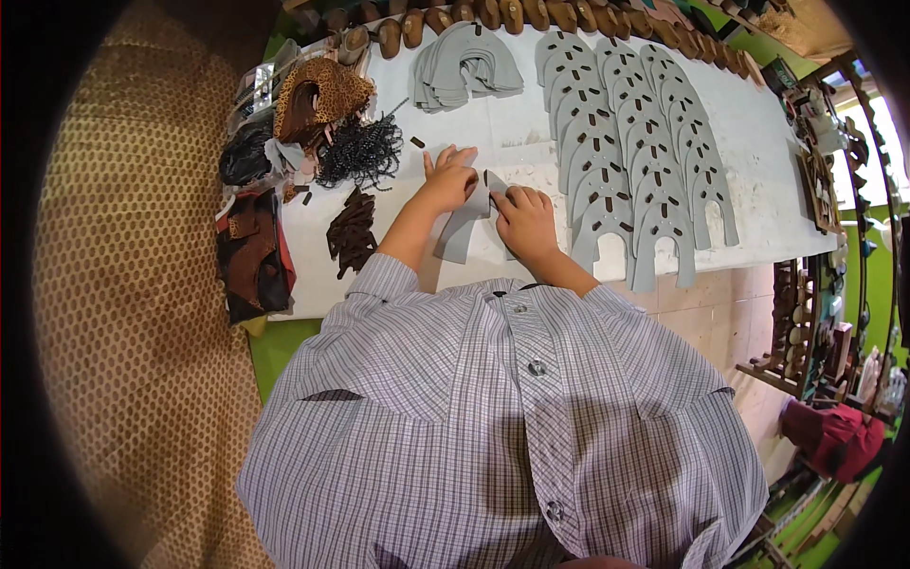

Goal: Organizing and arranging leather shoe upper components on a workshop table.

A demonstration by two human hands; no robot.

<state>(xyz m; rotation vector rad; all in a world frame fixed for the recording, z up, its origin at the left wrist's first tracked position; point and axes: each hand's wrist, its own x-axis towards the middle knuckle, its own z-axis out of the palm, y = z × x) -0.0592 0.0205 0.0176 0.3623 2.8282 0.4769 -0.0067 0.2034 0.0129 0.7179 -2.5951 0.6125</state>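
A grey U-shaped cut piece (464, 232) resembling a shoe upper lies in front of me on the white table, partly covered by my hands. My left hand (447, 182) pinches its upper left part between thumb and forefinger, the other fingers spread. My right hand (528, 220) has its fingers bent, the tips gripping the piece's right side. Between the fingertips, at the top of the piece, shows a small dark edge (487, 178); whether it is a separate strip I cannot tell. A small dark brown tab (417, 142) lies beyond my left hand.
Dark brown pieces (352, 232) are heaped left of my left arm. Overlapping grey pieces with dark tabs (597, 142) fill rows at right. A grey stack (466, 66) sits at the back, before wooden shoe lasts (512, 14). Leopard-print material (327, 90) and black cords (360, 152) lie left.
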